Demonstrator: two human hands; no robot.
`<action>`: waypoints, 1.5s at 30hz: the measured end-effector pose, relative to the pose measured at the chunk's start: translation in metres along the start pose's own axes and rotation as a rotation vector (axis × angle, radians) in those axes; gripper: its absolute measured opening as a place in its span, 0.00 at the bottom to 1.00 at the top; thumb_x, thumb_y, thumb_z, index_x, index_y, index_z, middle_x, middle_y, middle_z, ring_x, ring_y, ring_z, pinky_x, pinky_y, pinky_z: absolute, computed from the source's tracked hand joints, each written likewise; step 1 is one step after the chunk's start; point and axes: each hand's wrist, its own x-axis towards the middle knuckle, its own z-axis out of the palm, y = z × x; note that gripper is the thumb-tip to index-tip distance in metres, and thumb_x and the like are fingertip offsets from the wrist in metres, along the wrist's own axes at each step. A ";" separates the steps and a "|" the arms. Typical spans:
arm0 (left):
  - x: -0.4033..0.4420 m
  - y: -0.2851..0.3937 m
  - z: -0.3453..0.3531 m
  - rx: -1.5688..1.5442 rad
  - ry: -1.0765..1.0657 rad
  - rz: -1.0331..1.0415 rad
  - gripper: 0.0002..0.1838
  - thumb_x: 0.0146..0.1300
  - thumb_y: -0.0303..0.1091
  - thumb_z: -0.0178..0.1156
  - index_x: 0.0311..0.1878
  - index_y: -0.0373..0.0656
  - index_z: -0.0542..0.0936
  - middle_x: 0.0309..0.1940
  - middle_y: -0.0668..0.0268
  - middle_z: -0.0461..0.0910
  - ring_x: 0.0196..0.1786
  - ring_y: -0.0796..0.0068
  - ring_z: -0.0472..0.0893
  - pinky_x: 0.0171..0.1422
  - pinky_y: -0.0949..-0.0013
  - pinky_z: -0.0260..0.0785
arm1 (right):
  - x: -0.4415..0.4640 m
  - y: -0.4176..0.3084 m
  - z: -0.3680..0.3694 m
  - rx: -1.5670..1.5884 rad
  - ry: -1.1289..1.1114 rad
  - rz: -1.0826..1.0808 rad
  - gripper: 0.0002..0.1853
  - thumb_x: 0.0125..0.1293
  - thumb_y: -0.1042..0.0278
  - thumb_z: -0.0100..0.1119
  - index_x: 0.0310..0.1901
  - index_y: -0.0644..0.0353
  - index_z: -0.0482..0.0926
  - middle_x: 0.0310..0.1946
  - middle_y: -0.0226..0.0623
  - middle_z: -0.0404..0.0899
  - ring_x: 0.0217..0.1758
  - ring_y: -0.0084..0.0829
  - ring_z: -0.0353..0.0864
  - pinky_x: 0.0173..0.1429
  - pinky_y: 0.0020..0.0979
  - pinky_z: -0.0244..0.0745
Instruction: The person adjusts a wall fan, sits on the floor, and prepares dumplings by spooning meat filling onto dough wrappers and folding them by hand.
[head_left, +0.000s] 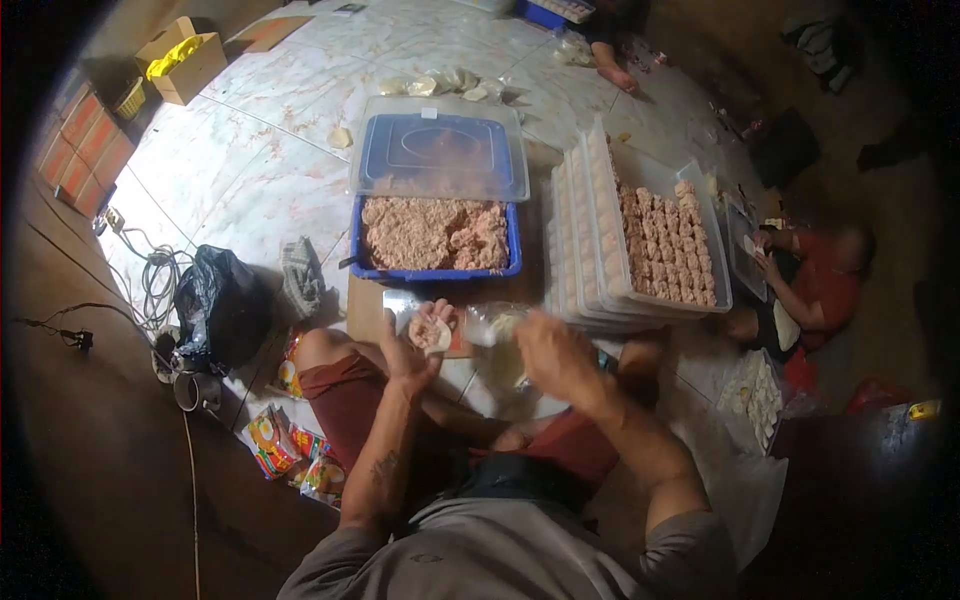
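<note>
Fingers point(441, 308) of my left hand point(412, 360) stand loosely apart, uncurled beneath a wrapper point(439, 342) with a dab of pinkish filling on it; those of my right hand point(560, 352) are bent but blurred, so I can't tell whether they pinch anything.

Biggest around me is the marbled floor point(240, 115), which carries everything. To the front right rises the stack of clear trays point(573, 245), the topmost lined with rows of shaped pieces point(667, 245). Straight ahead sits the blue tub point(437, 273), with the minced filling point(430, 235) heaped inside and its clear lid point(440, 150) lying over the far part. Smaller, just under my right hand, is a clear plastic bag point(488, 322). Smallest is the wrapper itself, on my left hand, between me and the tub.

Judging by the trays, a great deal is done: the lower ones look loaded too. A good mass of filling remains, and the piece I have is not yet closed up.

My left forearm points forward, palm up and thumb out to the side. My right forearm angles inward from the elbow, wrist bent, the hand lower-side down near the bag, well apart from the wrapper.
</note>
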 end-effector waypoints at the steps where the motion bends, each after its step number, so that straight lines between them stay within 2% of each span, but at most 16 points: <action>1: 0.004 0.003 -0.013 0.069 -0.030 0.026 0.39 0.69 0.70 0.44 0.53 0.34 0.74 0.58 0.47 0.77 0.61 0.51 0.77 0.67 0.51 0.69 | 0.014 0.010 0.001 0.061 0.160 -0.018 0.09 0.63 0.77 0.47 0.40 0.63 0.78 0.41 0.52 0.77 0.45 0.56 0.79 0.47 0.52 0.75; 3: 0.012 0.004 -0.037 0.106 0.022 -0.047 0.38 0.69 0.70 0.44 0.52 0.36 0.73 0.57 0.47 0.78 0.58 0.51 0.79 0.64 0.51 0.71 | 0.053 0.011 -0.027 -0.115 0.308 0.052 0.06 0.63 0.76 0.49 0.37 0.65 0.77 0.35 0.48 0.76 0.44 0.50 0.79 0.48 0.50 0.71; 4: 0.012 0.003 -0.043 0.147 0.077 -0.118 0.37 0.69 0.70 0.45 0.51 0.38 0.72 0.55 0.48 0.78 0.56 0.51 0.80 0.61 0.52 0.72 | 0.077 0.024 -0.019 -0.335 0.490 0.004 0.06 0.63 0.76 0.51 0.35 0.63 0.79 0.35 0.43 0.78 0.43 0.43 0.79 0.51 0.46 0.68; 7: 0.003 -0.009 -0.032 0.199 0.104 -0.177 0.37 0.68 0.71 0.47 0.54 0.40 0.70 0.55 0.48 0.78 0.53 0.52 0.81 0.60 0.53 0.73 | 0.141 0.063 0.006 -0.531 0.661 0.034 0.06 0.62 0.74 0.54 0.33 0.61 0.82 0.34 0.40 0.79 0.43 0.38 0.79 0.54 0.45 0.65; 8: 0.002 -0.009 -0.029 0.141 0.133 -0.179 0.37 0.67 0.70 0.50 0.54 0.38 0.72 0.50 0.48 0.81 0.51 0.50 0.81 0.59 0.48 0.74 | 0.148 0.064 0.017 -0.532 0.665 0.033 0.06 0.62 0.74 0.54 0.33 0.61 0.82 0.34 0.40 0.79 0.43 0.38 0.79 0.54 0.45 0.65; 11: 0.000 -0.001 -0.029 0.211 0.109 -0.170 0.39 0.66 0.70 0.50 0.56 0.37 0.71 0.53 0.47 0.80 0.55 0.49 0.81 0.62 0.47 0.72 | 0.152 0.054 0.024 -0.671 0.553 -0.163 0.06 0.60 0.73 0.56 0.32 0.59 0.83 0.33 0.38 0.80 0.42 0.37 0.79 0.54 0.46 0.65; 14: 0.003 -0.002 -0.032 0.198 0.164 -0.124 0.41 0.66 0.70 0.50 0.59 0.35 0.70 0.56 0.47 0.78 0.59 0.49 0.79 0.67 0.47 0.70 | 0.112 0.040 -0.011 -0.426 0.301 -0.142 0.03 0.59 0.72 0.58 0.32 0.58 0.82 0.32 0.39 0.79 0.40 0.41 0.80 0.52 0.45 0.67; 23: 0.010 -0.012 0.034 0.007 -0.132 -0.228 0.47 0.67 0.69 0.50 0.69 0.31 0.64 0.67 0.46 0.71 0.67 0.51 0.74 0.73 0.50 0.65 | 0.045 0.024 -0.008 0.430 0.230 0.007 0.08 0.67 0.69 0.53 0.39 0.62 0.81 0.36 0.49 0.79 0.43 0.54 0.80 0.46 0.48 0.74; 25: 0.008 -0.007 0.046 0.035 -0.187 -0.236 0.49 0.67 0.69 0.51 0.72 0.31 0.61 0.69 0.46 0.69 0.68 0.51 0.72 0.74 0.50 0.64 | 0.030 0.022 0.024 0.190 0.204 -0.101 0.08 0.66 0.72 0.53 0.41 0.62 0.81 0.36 0.50 0.79 0.43 0.54 0.80 0.46 0.49 0.74; 26: 0.009 -0.005 0.048 0.004 -0.190 -0.242 0.48 0.67 0.69 0.51 0.72 0.31 0.62 0.69 0.47 0.68 0.68 0.52 0.72 0.74 0.50 0.63 | 0.022 0.015 0.024 0.262 0.215 -0.168 0.08 0.66 0.73 0.53 0.41 0.61 0.81 0.36 0.50 0.78 0.42 0.54 0.80 0.46 0.48 0.76; 29: 0.012 -0.003 0.036 -0.031 -0.201 -0.202 0.48 0.66 0.70 0.52 0.70 0.32 0.64 0.69 0.49 0.68 0.68 0.53 0.72 0.74 0.51 0.64 | -0.008 -0.008 -0.013 0.095 0.158 0.030 0.08 0.65 0.75 0.53 0.41 0.62 0.81 0.37 0.50 0.78 0.42 0.55 0.80 0.45 0.48 0.76; 31: 0.007 -0.004 0.033 0.054 -0.109 -0.180 0.48 0.65 0.71 0.52 0.68 0.32 0.65 0.66 0.50 0.71 0.67 0.54 0.73 0.74 0.50 0.65 | -0.010 -0.008 -0.004 0.195 0.220 0.013 0.07 0.63 0.76 0.53 0.40 0.63 0.80 0.37 0.51 0.78 0.42 0.55 0.80 0.45 0.49 0.76; 35: -0.002 -0.013 0.039 0.053 -0.091 -0.214 0.47 0.66 0.71 0.51 0.66 0.31 0.68 0.63 0.50 0.73 0.64 0.53 0.76 0.73 0.48 0.66 | -0.001 0.017 0.031 0.181 0.135 -0.238 0.05 0.62 0.77 0.53 0.38 0.64 0.77 0.38 0.51 0.78 0.44 0.56 0.81 0.45 0.49 0.77; 37: -0.004 -0.017 0.036 0.146 -0.023 -0.138 0.46 0.65 0.71 0.51 0.64 0.31 0.70 0.62 0.49 0.75 0.63 0.53 0.76 0.72 0.47 0.66 | -0.016 0.009 0.018 0.202 0.198 -0.080 0.05 0.62 0.77 0.53 0.39 0.64 0.77 0.38 0.50 0.78 0.43 0.56 0.81 0.44 0.49 0.77; 39: -0.011 -0.026 0.046 0.205 -0.090 -0.268 0.46 0.65 0.71 0.50 0.62 0.31 0.72 0.60 0.48 0.76 0.62 0.53 0.77 0.71 0.48 0.66 | -0.017 0.028 0.041 0.214 0.164 -0.079 0.05 0.62 0.77 0.53 0.39 0.63 0.77 0.38 0.49 0.78 0.43 0.56 0.81 0.44 0.49 0.77; 45: -0.015 -0.040 0.036 0.238 -0.042 -0.238 0.45 0.67 0.70 0.48 0.62 0.29 0.71 0.59 0.48 0.76 0.62 0.53 0.77 0.73 0.51 0.65 | -0.028 0.021 0.026 0.206 0.240 -0.056 0.03 0.64 0.74 0.54 0.34 0.60 0.77 0.34 0.48 0.76 0.39 0.54 0.80 0.44 0.47 0.76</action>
